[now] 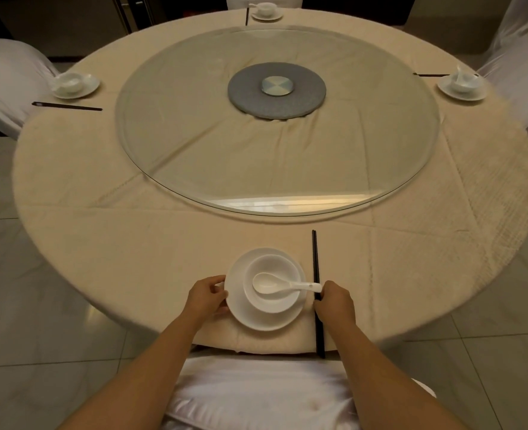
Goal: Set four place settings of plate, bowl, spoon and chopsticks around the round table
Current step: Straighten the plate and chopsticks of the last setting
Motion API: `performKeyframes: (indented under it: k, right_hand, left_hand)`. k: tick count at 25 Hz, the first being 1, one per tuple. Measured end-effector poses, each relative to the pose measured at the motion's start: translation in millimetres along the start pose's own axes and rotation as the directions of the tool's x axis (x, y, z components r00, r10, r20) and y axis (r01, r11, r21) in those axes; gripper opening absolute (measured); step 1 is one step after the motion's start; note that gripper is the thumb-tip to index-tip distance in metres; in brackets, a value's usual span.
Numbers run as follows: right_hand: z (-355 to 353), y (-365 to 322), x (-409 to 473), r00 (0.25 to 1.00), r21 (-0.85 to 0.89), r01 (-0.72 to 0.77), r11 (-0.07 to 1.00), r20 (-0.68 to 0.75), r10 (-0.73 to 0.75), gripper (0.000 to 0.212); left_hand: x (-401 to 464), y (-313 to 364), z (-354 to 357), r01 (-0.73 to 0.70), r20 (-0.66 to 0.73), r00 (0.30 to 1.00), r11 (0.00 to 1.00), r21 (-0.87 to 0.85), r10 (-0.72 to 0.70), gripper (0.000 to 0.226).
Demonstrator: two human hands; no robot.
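Note:
At the near edge of the round table (pixel 163 249) sits a white plate (pixel 247 318) with a white bowl (pixel 275 301) on it and a white spoon (pixel 282 285) lying in the bowl, handle to the right. My left hand (pixel 208 294) grips the plate's left rim. My right hand (pixel 334 301) pinches the black chopsticks (pixel 315 259), which lie just right of the plate and overhang the table edge. Three other settings stand at the left (pixel 75 85), far (pixel 267 10) and right (pixel 461 85), each with chopsticks beside it.
A large glass turntable (pixel 194 144) on a grey base (pixel 276 91) fills the table's middle. White-covered chairs stand at the left (pixel 5 79), right (pixel 520 76) and directly below me (pixel 256 392). Tiled floor surrounds the table.

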State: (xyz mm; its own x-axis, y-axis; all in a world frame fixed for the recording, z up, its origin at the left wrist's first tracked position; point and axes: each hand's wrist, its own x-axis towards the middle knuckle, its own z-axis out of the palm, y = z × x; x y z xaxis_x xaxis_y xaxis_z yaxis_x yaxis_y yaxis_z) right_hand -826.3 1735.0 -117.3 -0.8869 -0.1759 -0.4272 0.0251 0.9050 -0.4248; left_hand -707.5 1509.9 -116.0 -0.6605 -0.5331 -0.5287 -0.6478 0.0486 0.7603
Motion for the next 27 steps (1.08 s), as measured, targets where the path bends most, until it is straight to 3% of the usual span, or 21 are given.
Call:
performKeyframes:
  k: [5, 8, 11, 15, 19, 23, 27]
  right_hand:
    - [-17.0, 2.2, 0.8, 0.999, -0.027, -0.025, 0.999, 0.047, 0.027, 0.017]
    - [-50.6, -2.9, -4.9, 1.0, -0.035, -0.005, 0.999, 0.027, 0.006, 0.018]
    - [-103.2, -19.8, -7.9, 0.999, -0.046, 0.007, 0.999, -0.04, -0.009, 0.029]
    - [-186.6, -41.9, -15.4, 0.975, -0.012, 0.039, 0.999, -0.217, -0.04, 0.027]
    - [-268.8, -35.5, -27.0, 0.894, -0.027, 0.136, 0.99, -0.427, -0.134, 0.027]
    - [-349.1, -4.5, -27.7, 0.779, -0.127, 0.203, 0.971, -0.58, -0.238, 0.031]
    - [-430.8, 55.6, -13.9, 0.695, -0.193, 0.233, 0.953, -0.653, -0.302, 0.032]
  left_hand:
    - [1.5, 15.2, -5.7, 0.053, -0.03, 0.998, 0.976, 0.212, -0.048, 0.052]
    - [-6.2, 50.0, -12.5, -0.074, -0.05, 0.993, 0.897, 0.436, 0.106, 0.054]
    - [-14.6, 112.3, -6.8, -0.275, 0.018, 0.951, 0.814, 0.512, 0.309, 0.05]
    - [-28.1, 215.4, 13.6, -0.544, 0.129, 0.802, 0.626, 0.559, 0.583, 0.044]
    - [-60.7, 296.7, 49.9, -0.718, 0.187, 0.572, 0.378, 0.584, 0.798, 0.043]
    - [-94.4, 366.1, 110.7, -0.772, 0.226, 0.399, 0.193, 0.606, 0.888, 0.046]
    - [-122.4, 431.7, 199.6, -0.803, 0.232, 0.321, 0.134, 0.58, 0.918, 0.048]
